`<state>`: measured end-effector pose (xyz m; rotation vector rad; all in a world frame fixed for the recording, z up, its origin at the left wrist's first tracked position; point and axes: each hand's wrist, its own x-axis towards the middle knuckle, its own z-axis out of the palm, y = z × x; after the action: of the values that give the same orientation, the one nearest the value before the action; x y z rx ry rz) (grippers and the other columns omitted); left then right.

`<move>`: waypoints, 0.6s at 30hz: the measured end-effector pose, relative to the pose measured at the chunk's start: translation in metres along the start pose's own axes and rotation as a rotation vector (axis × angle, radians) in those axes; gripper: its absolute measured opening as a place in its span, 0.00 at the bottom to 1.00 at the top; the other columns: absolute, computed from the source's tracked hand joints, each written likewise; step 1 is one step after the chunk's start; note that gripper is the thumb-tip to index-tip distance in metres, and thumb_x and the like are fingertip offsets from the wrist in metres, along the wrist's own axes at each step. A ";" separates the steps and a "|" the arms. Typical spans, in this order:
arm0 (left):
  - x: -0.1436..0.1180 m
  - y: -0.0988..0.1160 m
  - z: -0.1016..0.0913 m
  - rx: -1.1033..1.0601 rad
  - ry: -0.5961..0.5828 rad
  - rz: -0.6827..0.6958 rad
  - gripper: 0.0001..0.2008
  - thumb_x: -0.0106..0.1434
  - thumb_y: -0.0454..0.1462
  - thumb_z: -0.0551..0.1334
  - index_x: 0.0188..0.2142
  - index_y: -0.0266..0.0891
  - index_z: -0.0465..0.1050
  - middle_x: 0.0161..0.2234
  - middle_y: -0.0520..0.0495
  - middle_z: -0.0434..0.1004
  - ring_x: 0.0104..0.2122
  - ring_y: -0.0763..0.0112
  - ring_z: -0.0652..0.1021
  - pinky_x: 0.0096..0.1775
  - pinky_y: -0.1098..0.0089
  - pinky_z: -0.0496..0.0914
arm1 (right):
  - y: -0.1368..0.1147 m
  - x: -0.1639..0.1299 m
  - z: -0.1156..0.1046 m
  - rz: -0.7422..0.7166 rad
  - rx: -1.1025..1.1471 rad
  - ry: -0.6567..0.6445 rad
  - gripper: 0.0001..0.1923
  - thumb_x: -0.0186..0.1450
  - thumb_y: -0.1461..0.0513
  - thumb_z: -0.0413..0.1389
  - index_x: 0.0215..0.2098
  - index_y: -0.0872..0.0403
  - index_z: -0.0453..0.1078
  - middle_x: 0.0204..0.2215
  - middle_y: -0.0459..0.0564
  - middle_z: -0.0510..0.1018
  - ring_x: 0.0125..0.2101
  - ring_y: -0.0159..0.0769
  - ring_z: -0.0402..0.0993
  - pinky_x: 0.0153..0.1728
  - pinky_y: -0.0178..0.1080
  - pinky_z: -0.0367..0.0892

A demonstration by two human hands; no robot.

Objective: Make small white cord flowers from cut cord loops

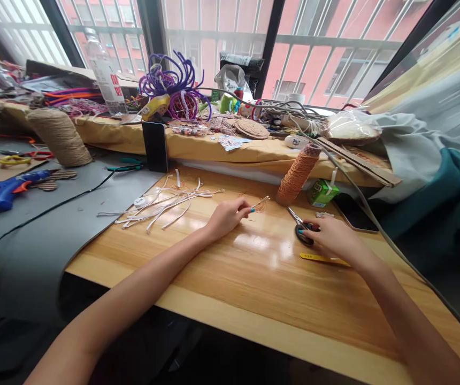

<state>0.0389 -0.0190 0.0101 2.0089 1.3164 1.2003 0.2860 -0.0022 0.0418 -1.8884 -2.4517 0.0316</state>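
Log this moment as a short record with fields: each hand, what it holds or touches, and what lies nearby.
left hand: fingers pinch a thin stick wrapped with orange thread
right hand: rests on black-handled scissors lying on the table
surface: wooden table
near right hand: orange thread cone, upright; small green carton; yellow strip
near left hand: loose white strips
far left: blue glue gun, jute twine spool

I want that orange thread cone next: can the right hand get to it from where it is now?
Probably yes. The right hand rests on the scissors, and the orange thread cone stands just beyond on bare tabletop. Only the green carton sits beside it, off the direct path.
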 end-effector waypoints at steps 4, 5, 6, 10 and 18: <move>-0.012 0.019 0.007 0.137 -0.081 0.110 0.07 0.59 0.35 0.55 0.26 0.37 0.66 0.23 0.52 0.73 0.24 0.77 0.70 0.29 0.76 0.62 | -0.029 -0.012 -0.006 -0.128 0.334 0.266 0.17 0.58 0.55 0.49 0.40 0.55 0.71 0.35 0.55 0.74 0.31 0.38 0.70 0.33 0.39 0.62; -0.015 0.024 0.009 0.156 -0.080 0.128 0.08 0.60 0.36 0.54 0.26 0.37 0.66 0.24 0.52 0.73 0.23 0.77 0.70 0.28 0.76 0.62 | -0.039 -0.017 -0.007 -0.219 0.485 0.180 0.17 0.58 0.54 0.49 0.38 0.54 0.72 0.35 0.53 0.75 0.30 0.36 0.70 0.32 0.38 0.63; -0.018 0.027 0.011 0.188 -0.069 0.147 0.09 0.61 0.36 0.52 0.26 0.36 0.65 0.24 0.52 0.72 0.23 0.78 0.69 0.28 0.77 0.62 | -0.049 -0.022 -0.006 -0.301 0.625 0.041 0.16 0.58 0.54 0.49 0.37 0.53 0.72 0.35 0.51 0.75 0.30 0.35 0.70 0.30 0.36 0.64; -0.025 0.031 0.017 0.364 -0.041 0.254 0.12 0.62 0.38 0.50 0.25 0.36 0.63 0.24 0.50 0.70 0.23 0.76 0.68 0.26 0.76 0.59 | -0.076 -0.035 0.004 -0.267 0.937 -0.290 0.14 0.58 0.55 0.49 0.30 0.57 0.71 0.23 0.48 0.74 0.19 0.29 0.67 0.22 0.33 0.64; -0.026 0.030 0.021 0.233 -0.039 0.068 0.14 0.59 0.44 0.53 0.23 0.37 0.60 0.19 0.55 0.66 0.20 0.79 0.65 0.23 0.77 0.57 | -0.083 -0.039 0.016 -0.141 1.167 -0.267 0.11 0.56 0.59 0.52 0.35 0.58 0.66 0.19 0.44 0.71 0.15 0.26 0.64 0.17 0.30 0.61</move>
<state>0.0676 -0.0541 0.0106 2.2439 1.4354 1.0724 0.2148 -0.0608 0.0287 -1.1839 -1.8745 1.4064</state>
